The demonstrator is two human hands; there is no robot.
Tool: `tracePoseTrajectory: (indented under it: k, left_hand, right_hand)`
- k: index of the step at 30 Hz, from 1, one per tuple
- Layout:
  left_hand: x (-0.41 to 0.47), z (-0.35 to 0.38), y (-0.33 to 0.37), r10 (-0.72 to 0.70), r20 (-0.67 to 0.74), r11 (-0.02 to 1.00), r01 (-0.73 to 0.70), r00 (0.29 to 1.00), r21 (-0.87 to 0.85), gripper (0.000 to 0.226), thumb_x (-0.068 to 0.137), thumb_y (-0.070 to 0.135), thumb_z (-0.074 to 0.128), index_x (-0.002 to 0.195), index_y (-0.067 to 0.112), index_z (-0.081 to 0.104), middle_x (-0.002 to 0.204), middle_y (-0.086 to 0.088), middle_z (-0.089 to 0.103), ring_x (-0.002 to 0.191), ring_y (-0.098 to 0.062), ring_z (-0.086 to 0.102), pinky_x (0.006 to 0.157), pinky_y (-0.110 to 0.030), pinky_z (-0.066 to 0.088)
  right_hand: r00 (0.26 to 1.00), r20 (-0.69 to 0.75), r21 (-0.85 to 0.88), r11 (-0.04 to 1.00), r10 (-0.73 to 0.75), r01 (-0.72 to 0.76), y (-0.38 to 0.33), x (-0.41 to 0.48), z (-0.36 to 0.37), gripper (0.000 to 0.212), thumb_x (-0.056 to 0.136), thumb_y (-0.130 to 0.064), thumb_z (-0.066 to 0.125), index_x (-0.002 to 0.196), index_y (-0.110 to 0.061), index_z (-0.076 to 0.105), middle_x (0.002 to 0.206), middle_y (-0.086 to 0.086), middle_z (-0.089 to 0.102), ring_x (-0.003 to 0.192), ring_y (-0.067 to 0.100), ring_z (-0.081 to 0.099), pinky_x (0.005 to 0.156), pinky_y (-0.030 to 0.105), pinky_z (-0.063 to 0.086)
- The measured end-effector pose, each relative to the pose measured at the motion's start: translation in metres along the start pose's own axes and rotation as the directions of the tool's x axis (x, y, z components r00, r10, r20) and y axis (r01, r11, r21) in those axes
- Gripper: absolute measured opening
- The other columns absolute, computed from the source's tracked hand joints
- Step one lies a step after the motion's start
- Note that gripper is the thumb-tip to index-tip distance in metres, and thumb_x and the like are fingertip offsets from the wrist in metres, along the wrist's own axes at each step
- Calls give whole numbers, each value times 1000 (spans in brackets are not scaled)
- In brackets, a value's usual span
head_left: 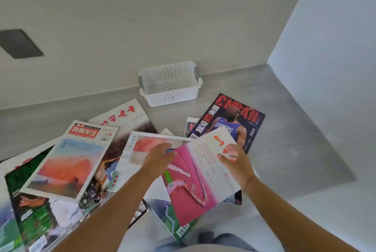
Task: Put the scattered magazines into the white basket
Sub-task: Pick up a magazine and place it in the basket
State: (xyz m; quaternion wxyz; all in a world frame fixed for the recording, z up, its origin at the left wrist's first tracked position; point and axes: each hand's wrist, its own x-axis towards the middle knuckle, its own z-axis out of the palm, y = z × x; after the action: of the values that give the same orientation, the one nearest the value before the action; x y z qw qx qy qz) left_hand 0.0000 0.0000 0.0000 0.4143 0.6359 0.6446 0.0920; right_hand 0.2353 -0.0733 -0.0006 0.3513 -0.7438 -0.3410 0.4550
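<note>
R hand (234,160) grips pink mag (189,188), title-end far-right.

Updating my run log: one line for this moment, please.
right hand: holds pink magazine; left hand: open, at its edge; white basket: no magazines inside

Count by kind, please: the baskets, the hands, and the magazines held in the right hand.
Baskets: 1, the white basket
Hands: 2, the left hand and the right hand
Held magazines: 1, the pink-and-white magazine
Total: 4
</note>
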Motion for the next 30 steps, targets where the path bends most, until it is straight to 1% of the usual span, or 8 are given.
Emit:
tracePoseTrajectory:
  k: [3, 7, 13, 19, 21, 23, 26, 30]
  left_hand:
    - [14, 10, 8, -7, 70, 989, -4, 997, 151, 49, 89, 36, 54, 134, 18, 48, 138, -4, 53, 122, -23, 51, 102, -36, 42]
    - [27, 25, 21, -1, 128, 978, -26, 992, 209, 43, 86, 25, 56, 128, 15, 53, 129, -8, 58, 114, -25, 56, 97, -37, 45]
    - [48, 30, 25, 23, 138, 982, -48, 990, 182, 44, 81, 16, 58, 124, 9, 57, 125, -14, 59, 111, -30, 57, 96, -43, 47]
    - [58, 29, 27, -19, 148, 992, -1, 989, 128, 28, 86, 12, 50, 110, 10, 63, 111, -17, 65, 102, -36, 59, 88, -41, 50]
    - [58, 31, 27, -30, 157, 993, 12, 987, 118, 23, 88, 14, 51, 105, 8, 65, 105, -19, 68, 97, -36, 61, 80, -35, 49]
    - [56, 35, 27, -31, 169, 995, 14, 985, 101, 22, 88, 11, 55, 106, 3, 64, 106, -20, 68, 89, -33, 61, 72, -30, 41]
    - [52, 41, 27, -39, 210, 991, 11, 977, 134, 26, 85, 11, 60, 108, 0, 63, 108, -21, 67, 89, -31, 61, 75, -34, 45]
    - [47, 45, 29, -75, 218, 957, 9, 973, 291, 39, 82, 15, 67, 117, 1, 58, 121, -18, 60, 112, -34, 57, 95, -42, 47]
  right_hand:
    - [991, -87, 23, 995, 102, -101, 17, -11, -12, 39, 85, -23, 66, 118, -20, 45, 118, 6, 56, 102, 22, 59, 86, 38, 54]
    - [956, -222, -2, 980, 194, -200, 35, -23, -20, 42, 87, -22, 63, 123, -9, 45, 120, 13, 57, 98, 24, 60, 74, 29, 53]
    - [860, -299, 180, 910, 413, -375, 53, -38, -8, 57, 84, -19, 67, 131, -6, 37, 130, 16, 51, 116, 33, 54, 97, 42, 49]
    - [780, -366, 491, 818, 507, -301, 48, -41, 9, 28, 82, -9, 67, 102, -6, 48, 115, 17, 64, 78, 20, 61, 64, 31, 51]
    - [764, -380, 512, 807, 521, -295, 49, -41, 9, 27, 83, -6, 65, 107, -3, 53, 119, 16, 63, 88, 26, 63, 73, 35, 53]
    - [772, -375, 512, 809, 514, -290, 50, -40, 8, 32, 85, -4, 61, 117, -4, 56, 121, 14, 63, 103, 32, 62, 90, 42, 52]
    - [797, -437, 416, 879, 417, -231, 45, -44, 9, 26, 88, -6, 56, 113, -9, 63, 104, 3, 67, 83, 20, 63, 68, 30, 55]
    - [849, -446, 142, 959, 283, -245, 42, -48, 18, 18, 92, -14, 44, 98, -12, 61, 89, 4, 66, 75, 21, 60, 70, 37, 55]
